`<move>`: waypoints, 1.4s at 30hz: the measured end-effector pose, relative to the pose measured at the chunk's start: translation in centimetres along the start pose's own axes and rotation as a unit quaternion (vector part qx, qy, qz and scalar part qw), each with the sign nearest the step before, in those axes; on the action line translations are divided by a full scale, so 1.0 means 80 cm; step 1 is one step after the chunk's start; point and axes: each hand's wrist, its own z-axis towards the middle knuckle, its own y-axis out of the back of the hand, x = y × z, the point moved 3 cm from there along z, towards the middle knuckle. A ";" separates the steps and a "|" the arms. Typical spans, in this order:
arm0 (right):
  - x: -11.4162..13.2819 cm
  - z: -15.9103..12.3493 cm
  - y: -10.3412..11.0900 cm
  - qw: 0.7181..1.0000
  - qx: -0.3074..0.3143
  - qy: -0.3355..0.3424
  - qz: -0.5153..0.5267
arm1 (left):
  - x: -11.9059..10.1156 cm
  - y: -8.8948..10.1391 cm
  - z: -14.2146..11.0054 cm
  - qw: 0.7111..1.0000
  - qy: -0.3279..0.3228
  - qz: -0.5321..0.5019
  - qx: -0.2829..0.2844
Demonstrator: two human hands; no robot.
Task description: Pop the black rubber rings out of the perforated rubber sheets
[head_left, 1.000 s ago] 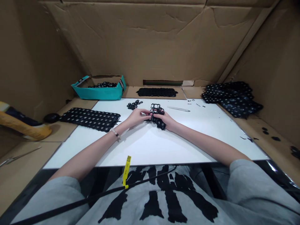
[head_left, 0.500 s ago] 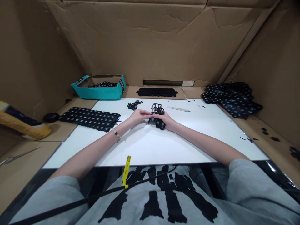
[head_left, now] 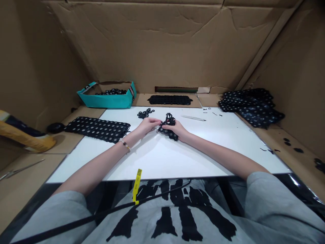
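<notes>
White board (head_left: 162,159) with black rings (head_left: 145,113)

The left hand (head_left: 148,126) and right hand (head_left: 176,129) hide much of the black perforated sheet (head_left: 168,133). The left edge cuts off a yellow object (head_left: 22,139), and black scraps (head_left: 214,114) on the white surface (head_left: 203,152) are too small to identify.

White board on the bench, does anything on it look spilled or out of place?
Yes: small black scraps lie scattered across the right side of the white board, loose and apart from the stacked black perforated sheets, so they look like stray trimmings.
</notes>
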 end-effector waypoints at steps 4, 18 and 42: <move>-0.003 0.005 -0.001 0.999 -0.003 -0.017 -0.034 | -0.007 0.010 0.005 0.999 -0.045 0.025 -0.017; -0.003 0.001 0.003 0.999 -0.012 -0.047 0.022 | -0.001 0.121 0.049 0.892 -0.159 0.338 -0.255; -0.003 0.002 -0.001 0.999 0.032 -0.012 0.006 | -0.001 0.019 0.013 0.992 -0.058 0.072 0.083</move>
